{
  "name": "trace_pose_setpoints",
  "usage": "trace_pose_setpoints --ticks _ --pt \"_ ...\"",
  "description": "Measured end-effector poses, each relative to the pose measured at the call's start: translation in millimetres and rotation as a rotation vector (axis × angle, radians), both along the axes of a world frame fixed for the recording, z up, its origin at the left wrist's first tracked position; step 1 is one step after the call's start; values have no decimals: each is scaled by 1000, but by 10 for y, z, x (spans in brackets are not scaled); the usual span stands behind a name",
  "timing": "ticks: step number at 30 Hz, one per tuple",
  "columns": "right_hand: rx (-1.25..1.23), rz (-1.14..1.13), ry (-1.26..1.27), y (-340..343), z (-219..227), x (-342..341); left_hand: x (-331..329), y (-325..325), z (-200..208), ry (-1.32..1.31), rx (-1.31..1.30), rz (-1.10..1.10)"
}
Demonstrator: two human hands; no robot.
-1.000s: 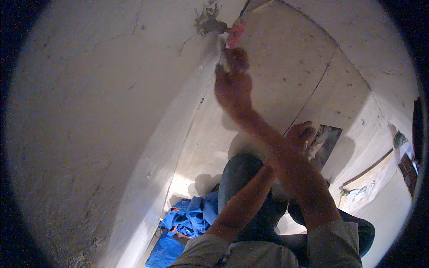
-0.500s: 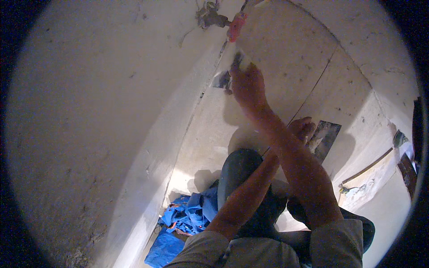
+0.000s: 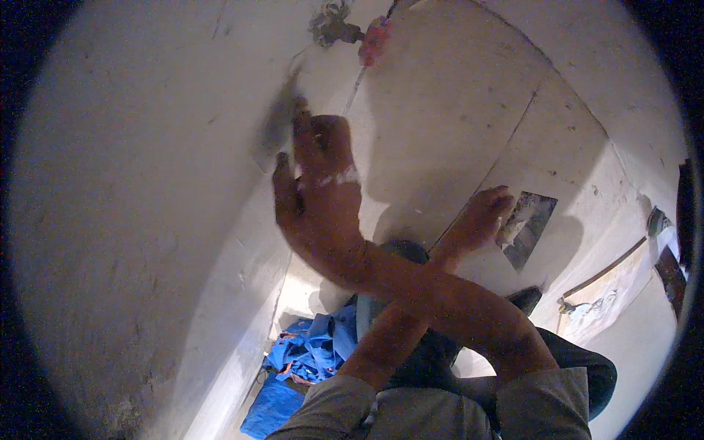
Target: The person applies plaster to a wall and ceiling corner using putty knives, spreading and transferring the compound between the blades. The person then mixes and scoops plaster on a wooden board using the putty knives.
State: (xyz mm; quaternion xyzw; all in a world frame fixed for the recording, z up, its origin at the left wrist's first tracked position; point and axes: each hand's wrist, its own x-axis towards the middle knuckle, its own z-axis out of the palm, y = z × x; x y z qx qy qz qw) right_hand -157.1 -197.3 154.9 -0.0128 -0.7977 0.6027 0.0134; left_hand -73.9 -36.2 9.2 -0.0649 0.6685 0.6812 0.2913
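My right forearm crosses over my left one. My right hand (image 3: pixel 323 172) is closed on a flat grey scraper blade (image 3: pixel 276 125), blurred by motion, which is up against the pale wall on the left. White paste marks the skin near my knuckles. To the right, my left hand (image 3: pixel 480 216) is closed at the edge of a dark rectangular plate (image 3: pixel 537 220) with whitish paste smeared on it. Its grip is partly hidden by the hand itself.
A tap with a red handle (image 3: pixel 374 42) sticks out at the top, by the corner line. Crumpled blue cloth (image 3: pixel 312 352) lies below, left of my knees. A pale board (image 3: pixel 598 304) with a dark edge is at the right.
My right hand has swung left with the blade, from the speckled surface below the tap to the left wall. My left hand and its plate have shifted only slightly.
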Motion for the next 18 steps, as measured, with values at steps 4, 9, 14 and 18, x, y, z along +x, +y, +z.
trace_pose_setpoints --ticks 4,9,14,18 --pt "-142 219 52 293 253 59 103 49 -198 205 -105 63" --pt "-13 433 4 1475 137 39 278 60 -596 391 -184 111" --pt "449 716 496 3013 21 -46 311 -15 -513 -48 296 554" --pt "561 767 649 3448 -236 252 96 -92 -215 271 -13 250"
